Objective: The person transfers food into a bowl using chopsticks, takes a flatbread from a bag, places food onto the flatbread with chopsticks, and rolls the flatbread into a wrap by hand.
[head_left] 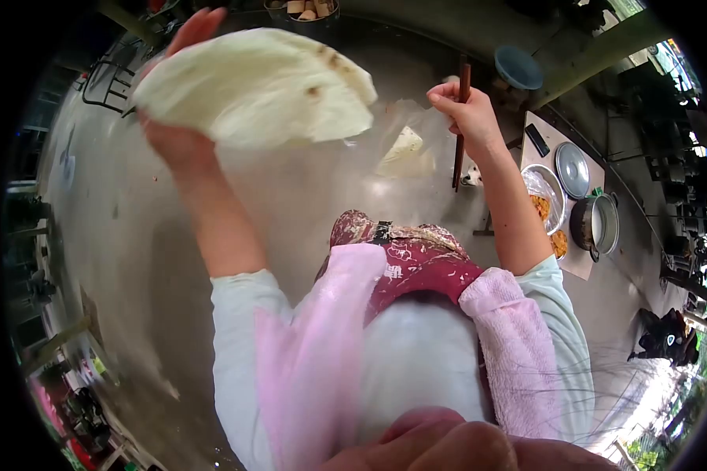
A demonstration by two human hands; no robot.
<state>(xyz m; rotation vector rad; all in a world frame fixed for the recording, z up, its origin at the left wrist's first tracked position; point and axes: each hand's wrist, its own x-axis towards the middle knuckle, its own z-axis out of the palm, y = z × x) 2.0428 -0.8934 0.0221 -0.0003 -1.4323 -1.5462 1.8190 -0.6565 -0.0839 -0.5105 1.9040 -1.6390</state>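
Note:
A large pale flatbread [259,90] with brown spots hangs folded over my left hand [182,129], raised at the upper left; it hides part of the hand, and the fingers that show are blurred. My right hand [470,114] is closed around dark brown chopsticks [461,149], which point up and down in the view. Between the hands and lower down, a clear plastic bag [416,161] holds a pale piece of flatbread [407,143]. The chopsticks are apart from both.
On the right, a light table [577,263] bears a phone [537,140], a round lid [573,170], a metal pot [602,224] and a bowl [559,192] with orange-brown food. A blue basin [518,67] is behind. A basket [302,16] of wood pieces stands at the top.

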